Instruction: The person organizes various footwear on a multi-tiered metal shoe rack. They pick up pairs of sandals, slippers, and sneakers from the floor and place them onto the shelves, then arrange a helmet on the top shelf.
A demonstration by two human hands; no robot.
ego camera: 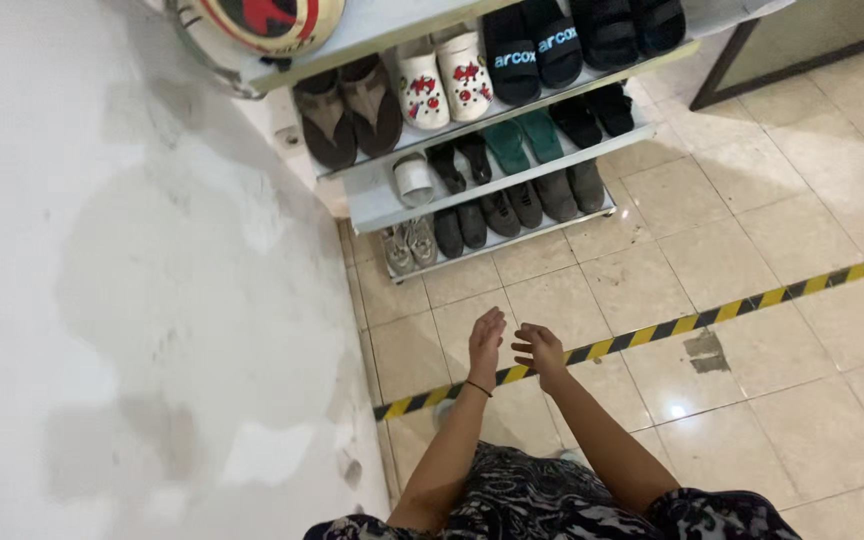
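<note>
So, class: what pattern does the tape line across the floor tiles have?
Diagonal yellow and black stripes on the tape line, seen best in the head view.

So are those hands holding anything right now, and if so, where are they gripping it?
Nothing is held. The left hand and right hand are both empty, fingers loosely open, stretched out above the tiled floor towards the shoe rack.

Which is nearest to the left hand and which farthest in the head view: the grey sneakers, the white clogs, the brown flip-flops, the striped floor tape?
From the left hand:
1. Striped floor tape, on the tiles just beneath and beside the hand.
2. Grey sneakers, bottom shelf, left end.
3. White clogs, upper shelf, straight ahead.
4. Brown flip-flops, upper shelf, left of the clogs; close to the clogs' rank, slightly farther.
</note>
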